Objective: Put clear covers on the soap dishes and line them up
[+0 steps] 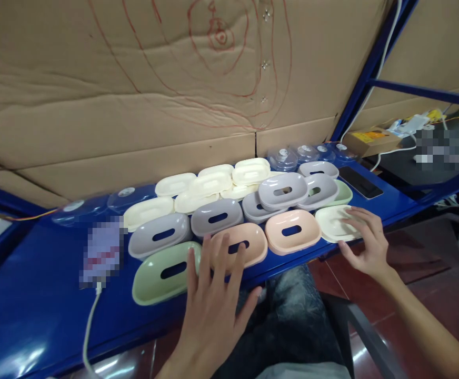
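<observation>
My left hand (216, 284) is open with its fingers spread. Its fingertips overlap a peach soap dish (257, 245) and the right end of a green soap dish (150, 284); whether they touch is unclear. My right hand (366, 242) curls around the right end of a cream soap dish (329, 223), thumb at the front edge and fingers over the far rim. Between the hands sits another peach soap dish (292, 231) with an oval slot. Behind are grey soap dishes (158, 236), some overlapping, and cream oval pieces (176, 184) in a heap.
Clear plastic covers (282, 158) stand along the cardboard wall (174, 126). A phone (360, 182) lies at the right of the blue table (43, 295). A white cable (91, 316) runs to a blurred item at left. A cardboard box (371, 142) is farther right.
</observation>
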`<act>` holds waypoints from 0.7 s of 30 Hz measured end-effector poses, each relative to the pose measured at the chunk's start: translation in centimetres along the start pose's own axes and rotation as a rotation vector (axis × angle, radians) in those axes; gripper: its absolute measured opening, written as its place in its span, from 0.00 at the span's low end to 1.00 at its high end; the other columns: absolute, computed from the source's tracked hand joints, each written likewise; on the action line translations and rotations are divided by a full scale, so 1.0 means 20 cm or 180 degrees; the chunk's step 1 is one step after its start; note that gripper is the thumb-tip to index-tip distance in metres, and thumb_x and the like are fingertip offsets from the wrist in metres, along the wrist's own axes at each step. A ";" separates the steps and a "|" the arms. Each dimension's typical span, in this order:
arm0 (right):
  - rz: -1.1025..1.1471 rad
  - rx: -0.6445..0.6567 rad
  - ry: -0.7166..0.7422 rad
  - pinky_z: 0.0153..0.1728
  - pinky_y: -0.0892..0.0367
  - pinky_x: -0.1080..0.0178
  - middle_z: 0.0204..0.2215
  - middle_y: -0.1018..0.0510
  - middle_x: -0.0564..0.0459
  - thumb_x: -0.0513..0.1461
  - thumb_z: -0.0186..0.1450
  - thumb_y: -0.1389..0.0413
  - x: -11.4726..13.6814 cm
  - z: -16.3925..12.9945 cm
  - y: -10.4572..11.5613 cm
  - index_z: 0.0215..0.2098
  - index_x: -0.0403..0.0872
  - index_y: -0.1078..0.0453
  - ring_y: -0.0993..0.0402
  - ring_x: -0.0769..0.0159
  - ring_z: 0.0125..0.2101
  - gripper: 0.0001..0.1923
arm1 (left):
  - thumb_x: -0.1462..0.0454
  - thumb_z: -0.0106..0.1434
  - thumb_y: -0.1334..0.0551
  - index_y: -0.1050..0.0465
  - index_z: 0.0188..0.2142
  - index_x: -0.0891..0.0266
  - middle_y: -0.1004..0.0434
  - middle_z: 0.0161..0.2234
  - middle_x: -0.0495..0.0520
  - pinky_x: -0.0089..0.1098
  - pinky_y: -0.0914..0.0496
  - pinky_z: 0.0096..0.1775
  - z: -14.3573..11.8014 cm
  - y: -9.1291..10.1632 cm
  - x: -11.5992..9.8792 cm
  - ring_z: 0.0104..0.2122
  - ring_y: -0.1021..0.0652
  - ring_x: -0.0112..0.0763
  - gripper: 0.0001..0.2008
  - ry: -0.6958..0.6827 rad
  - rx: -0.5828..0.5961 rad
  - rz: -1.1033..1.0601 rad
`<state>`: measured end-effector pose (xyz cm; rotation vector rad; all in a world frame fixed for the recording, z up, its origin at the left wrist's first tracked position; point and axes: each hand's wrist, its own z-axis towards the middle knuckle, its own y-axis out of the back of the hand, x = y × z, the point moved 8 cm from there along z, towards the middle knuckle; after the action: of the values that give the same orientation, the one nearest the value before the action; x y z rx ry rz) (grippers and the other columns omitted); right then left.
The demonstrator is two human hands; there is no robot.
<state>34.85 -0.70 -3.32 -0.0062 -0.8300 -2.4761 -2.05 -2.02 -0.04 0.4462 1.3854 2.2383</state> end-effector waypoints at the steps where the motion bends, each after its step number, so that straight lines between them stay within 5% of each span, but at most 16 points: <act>1: -0.0011 -0.0006 0.0010 0.62 0.27 0.29 0.61 0.22 0.38 0.41 0.66 0.32 0.00 0.00 0.00 0.62 0.51 0.25 0.23 0.30 0.63 0.27 | 0.55 0.78 0.38 0.52 0.83 0.62 0.49 0.82 0.71 0.75 0.50 0.75 -0.02 0.01 0.02 0.82 0.53 0.73 0.41 0.0079 -0.0021 0.0013; 13: -0.0015 -0.0035 -0.0015 0.62 0.26 0.29 0.62 0.23 0.38 0.41 0.64 0.32 0.00 -0.01 0.00 0.63 0.52 0.25 0.23 0.30 0.62 0.28 | 0.52 0.78 0.39 0.60 0.85 0.60 0.49 0.82 0.70 0.70 0.34 0.65 -0.09 -0.08 0.07 0.77 0.42 0.81 0.46 0.0377 0.0093 0.0229; 21: 0.0006 0.0003 -0.0097 0.64 0.27 0.29 0.63 0.24 0.38 0.41 0.65 0.32 -0.01 -0.02 0.00 0.63 0.53 0.26 0.24 0.30 0.64 0.28 | 0.53 0.78 0.38 0.57 0.85 0.61 0.48 0.82 0.72 0.72 0.39 0.68 -0.09 -0.08 0.07 0.77 0.42 0.81 0.45 0.0394 -0.0089 0.0177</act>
<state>35.07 -0.90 -3.66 -0.0445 -0.8436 -2.4795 -3.75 -1.96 -2.11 0.3457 1.4169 2.3625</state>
